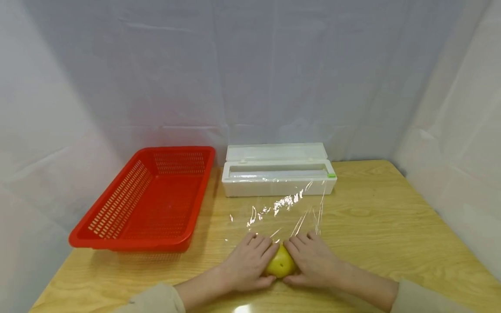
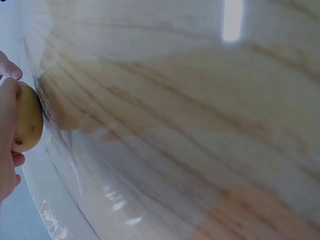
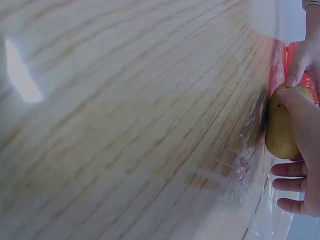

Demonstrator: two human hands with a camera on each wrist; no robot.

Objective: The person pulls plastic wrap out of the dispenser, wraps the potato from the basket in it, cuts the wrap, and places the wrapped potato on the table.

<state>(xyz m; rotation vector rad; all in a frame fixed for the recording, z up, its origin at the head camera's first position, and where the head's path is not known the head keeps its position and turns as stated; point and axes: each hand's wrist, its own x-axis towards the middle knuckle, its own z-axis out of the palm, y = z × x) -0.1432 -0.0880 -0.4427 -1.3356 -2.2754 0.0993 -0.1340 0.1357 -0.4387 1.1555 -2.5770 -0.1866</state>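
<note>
A smooth, oval yellow fruit (image 1: pixel 281 263) with a small dark spot lies at the front of the table, on or against clear cling film (image 1: pixel 282 213). My left hand (image 1: pixel 250 264) holds its left side, and my right hand (image 1: pixel 313 261) grips it from the right. In the right wrist view, the thumb rests along the fruit (image 3: pixel 280 125) while other fingers spread beneath it. The left wrist view shows the fruit (image 2: pixel 30 120) close over the film. Behind the hands, the film runs back to a white dispenser box (image 1: pixel 278 188) with its lid raised.
A red perforated plastic basket (image 1: pixel 192 217) stands on the left of the wooden table (image 1: pixel 375 226). The roll (image 1: pixel 278 173) sits inside the dispenser, and a green piece (image 1: pixel 332 175) is at its right end. White sheeting (image 1: pixel 250 78) encloses the back and sides.
</note>
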